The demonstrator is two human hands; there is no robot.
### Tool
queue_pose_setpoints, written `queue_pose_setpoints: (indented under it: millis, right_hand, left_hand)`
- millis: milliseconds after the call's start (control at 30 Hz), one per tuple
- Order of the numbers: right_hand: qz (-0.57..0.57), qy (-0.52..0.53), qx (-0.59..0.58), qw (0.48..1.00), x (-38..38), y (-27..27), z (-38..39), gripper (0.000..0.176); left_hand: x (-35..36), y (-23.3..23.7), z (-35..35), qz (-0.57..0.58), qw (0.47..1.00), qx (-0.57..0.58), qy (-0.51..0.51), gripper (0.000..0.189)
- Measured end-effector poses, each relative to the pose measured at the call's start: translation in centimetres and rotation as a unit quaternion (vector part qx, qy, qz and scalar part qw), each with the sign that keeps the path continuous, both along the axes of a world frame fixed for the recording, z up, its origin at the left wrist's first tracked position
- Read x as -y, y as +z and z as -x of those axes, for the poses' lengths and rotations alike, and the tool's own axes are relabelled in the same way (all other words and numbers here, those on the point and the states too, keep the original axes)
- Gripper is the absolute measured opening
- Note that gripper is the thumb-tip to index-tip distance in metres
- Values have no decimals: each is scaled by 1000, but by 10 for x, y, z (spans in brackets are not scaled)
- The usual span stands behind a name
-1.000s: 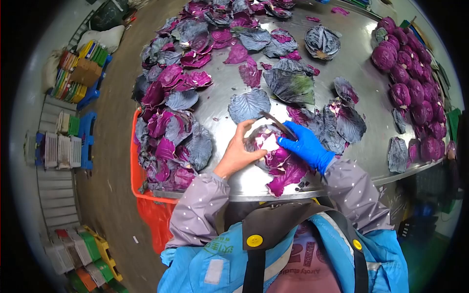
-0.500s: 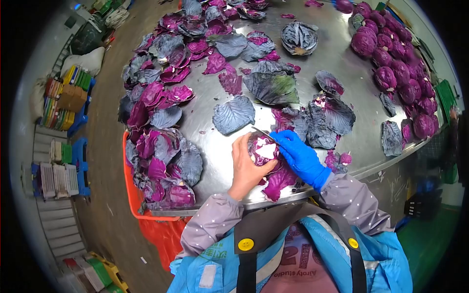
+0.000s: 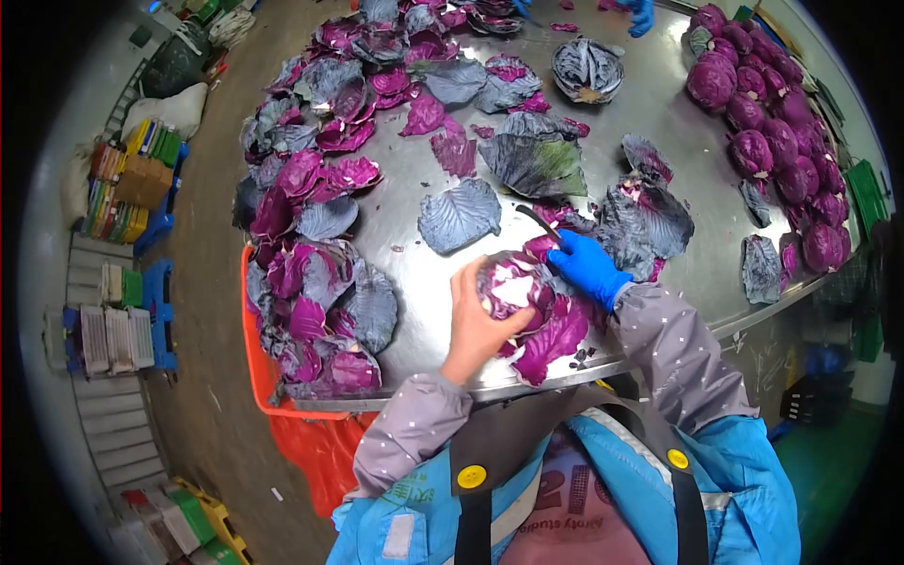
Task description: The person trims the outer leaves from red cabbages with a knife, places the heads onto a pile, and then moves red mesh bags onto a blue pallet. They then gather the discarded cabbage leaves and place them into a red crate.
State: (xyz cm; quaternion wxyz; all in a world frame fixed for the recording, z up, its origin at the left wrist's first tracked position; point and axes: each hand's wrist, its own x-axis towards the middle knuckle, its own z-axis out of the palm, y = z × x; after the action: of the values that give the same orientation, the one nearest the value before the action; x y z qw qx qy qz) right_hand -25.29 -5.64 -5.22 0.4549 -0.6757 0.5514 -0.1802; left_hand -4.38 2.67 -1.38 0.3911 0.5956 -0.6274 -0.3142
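Observation:
My bare left hand (image 3: 476,325) grips the left side of a red cabbage (image 3: 516,290), whose pale cut base faces up. In my blue-gloved right hand (image 3: 586,267) is a knife (image 3: 538,223), its dark curved blade pointing up and left, clear of the white cut. The glove is at the cabbage's right side. A loose purple leaf (image 3: 556,341) lies beside the cabbage, near the table's front edge. Beyond my hands a grey-blue leaf (image 3: 459,217) rests flat on the metal table (image 3: 414,282).
Loose leaves (image 3: 325,217) are heaped along the left side over an orange crate (image 3: 252,348). Peeled red cabbages (image 3: 782,141) are piled at the right edge. An opened cabbage (image 3: 588,70) sits farther back. Another person's blue-gloved hand (image 3: 641,15) shows at the top.
My right hand has moved a little right and down, and the knife has swung away from the cut base. Another person's gloved hand has come into view at the top.

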Motion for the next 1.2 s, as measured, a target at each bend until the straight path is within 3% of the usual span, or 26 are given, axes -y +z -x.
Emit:
queue_pose_setpoints:
  millis: [167, 233, 267, 333, 500, 567, 633, 700, 800, 900, 967, 1033, 1100, 1167, 1200]
  right_hand:
    - [135, -30, -92, 986, -30, 58, -10, 38]
    - [298, 43, 20, 953, -47, 71, -18, 39]
    - [298, 42, 19, 953, -53, 68, -21, 39]
    - [195, 45, -11, 980, -61, 54, -27, 40]
    - [273, -5, 35, 961, -56, 28, -22, 39]
    - [234, 17, 9, 972, -55, 38, -19, 39]
    - [268, 16, -5, 963, -54, 39, -19, 39]
    - [186, -11, -82, 979, -49, 43, -18, 37]
    - [232, -41, -74, 969, -37, 11, -9, 36]
    - [191, -69, -102, 974, -19, -18, 19, 36]
    - [135, -76, -112, 982, -12, -5, 22, 39]
    - [32, -50, -10, 998, -28, 18, 14, 45]
    - [46, -43, 31, 998, -28, 33, 7, 51]
    - [184, -13, 39, 982, -30, 60, -3, 55]
    - [144, -3, 58, 988, -30, 59, -6, 56]
  left_hand:
    - [0, 1, 2, -31, 999, -23, 21, 85]
    - [-1, 0, 7, -24, 999, -22, 36, 85]
    - [-1, 1, 8, -20, 999, -19, 42, 85]
    - [-2, 1, 12, -5, 999, -17, 49, 83]
    - [-2, 8, 18, -2, 998, -20, 56, 83]
    - [-3, 9, 19, 5, 999, 7, 53, 83]
    - [-3, 5, 19, 8, 999, 6, 53, 83]
    - [1, 7, 16, 5, 999, 13, 34, 83]
    - [6, 12, 14, 0, 1000, 24, 0, 84]
    - [12, 9, -7, -13, 999, 20, -46, 88]
    - [20, 9, -27, -56, 986, 8, -156, 91]
    - [18, 4, -29, -96, 991, -39, -83, 97]
    - [22, -1, -29, -92, 989, -56, -97, 97]
    - [24, 4, -28, -64, 990, -32, -125, 95]
    - [23, 6, -28, -39, 988, -7, -152, 94]
